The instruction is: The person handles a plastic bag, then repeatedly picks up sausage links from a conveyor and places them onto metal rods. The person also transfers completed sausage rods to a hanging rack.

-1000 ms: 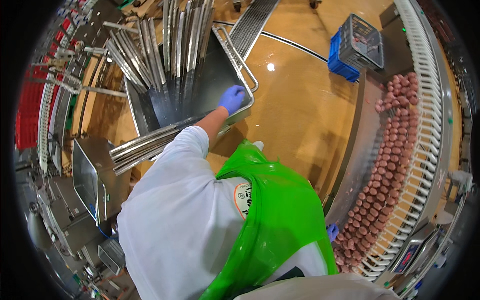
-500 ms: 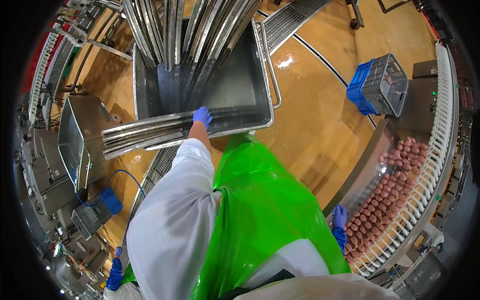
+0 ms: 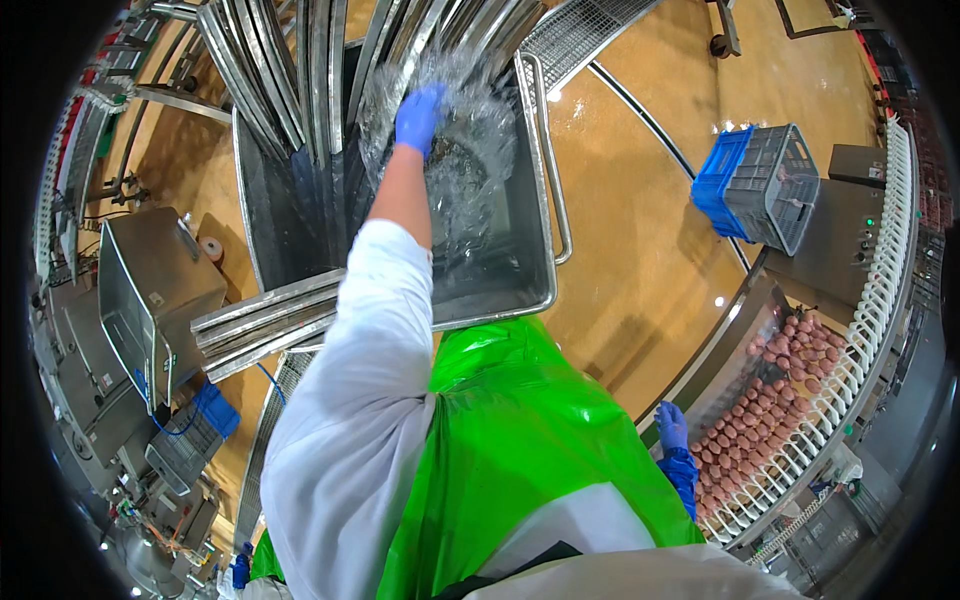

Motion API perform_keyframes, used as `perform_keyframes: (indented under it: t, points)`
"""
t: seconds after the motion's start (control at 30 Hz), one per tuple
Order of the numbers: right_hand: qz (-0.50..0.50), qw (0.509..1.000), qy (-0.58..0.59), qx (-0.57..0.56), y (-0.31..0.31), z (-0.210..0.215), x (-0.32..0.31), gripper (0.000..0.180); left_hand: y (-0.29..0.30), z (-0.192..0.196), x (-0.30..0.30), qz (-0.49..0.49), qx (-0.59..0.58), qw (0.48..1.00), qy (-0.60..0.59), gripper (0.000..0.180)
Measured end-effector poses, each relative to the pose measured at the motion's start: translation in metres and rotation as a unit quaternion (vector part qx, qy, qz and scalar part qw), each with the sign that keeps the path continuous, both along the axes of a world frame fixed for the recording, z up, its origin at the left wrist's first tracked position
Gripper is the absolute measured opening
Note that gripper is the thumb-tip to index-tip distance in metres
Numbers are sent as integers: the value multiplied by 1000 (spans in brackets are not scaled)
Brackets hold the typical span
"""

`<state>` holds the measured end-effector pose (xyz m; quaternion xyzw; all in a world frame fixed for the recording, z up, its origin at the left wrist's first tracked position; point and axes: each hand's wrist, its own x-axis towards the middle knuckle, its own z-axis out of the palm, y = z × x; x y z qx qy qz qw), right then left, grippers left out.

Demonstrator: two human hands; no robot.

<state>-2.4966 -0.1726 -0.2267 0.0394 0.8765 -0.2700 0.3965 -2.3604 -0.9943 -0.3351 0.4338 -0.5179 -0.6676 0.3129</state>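
My left hand (image 3: 419, 117), in a blue glove, hangs over the grey metal vat (image 3: 555, 240) with its fingers stretched out and nothing visible in it. Clear water (image 3: 480, 150) splashes up around it, blurring the fingertips. Behind and left of the hand, long metal bars (image 3: 320, 90) stand fanned out in the vat. More bars (image 3: 265, 325) lie across its near left corner, partly hidden by my white sleeve. To the right of my green apron hangs my right hand (image 3: 672, 425), gloved, blue-sleeved and open, near a metal trough.
The trough (image 3: 690, 360) at right holds reddish-brown round pieces (image 3: 760, 420) beside a white-slatted conveyor (image 3: 850, 360). Stacked blue and grey crates (image 3: 755, 185) stand nearby. At left is a metal tub (image 3: 160, 290). A floor grate (image 3: 580, 40) lies beyond the vat. A co-worker's sleeve (image 3: 241, 570) shows lower left.
My left hand has moved from the bars at the near rim to farther over the vat, letting go of them. Water now splashes there. Several bars remain at the near left corner.
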Motion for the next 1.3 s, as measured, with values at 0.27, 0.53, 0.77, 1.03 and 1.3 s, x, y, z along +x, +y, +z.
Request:
perform_keyframes:
  t: [0.27,0.53,0.77,1.03,1.3]
  points:
    - [-1,999,38,-8,-24,20,-8,39,-42,17,-22,-118,-224,790,-558,41]
    - [35,990,114,72,-24,31,-18,39,-59,7,-32,-175,-243,699,-649,28]
    - [-3,992,124,25,-28,49,-15,39,-16,25,-13,-256,-359,767,-466,36]
    - [65,940,222,-250,-190,132,-128,36,129,268,-147,-404,-409,791,-210,40]
    - [-386,630,69,-670,-280,194,-313,28,378,423,-334,-466,-542,688,122,52]
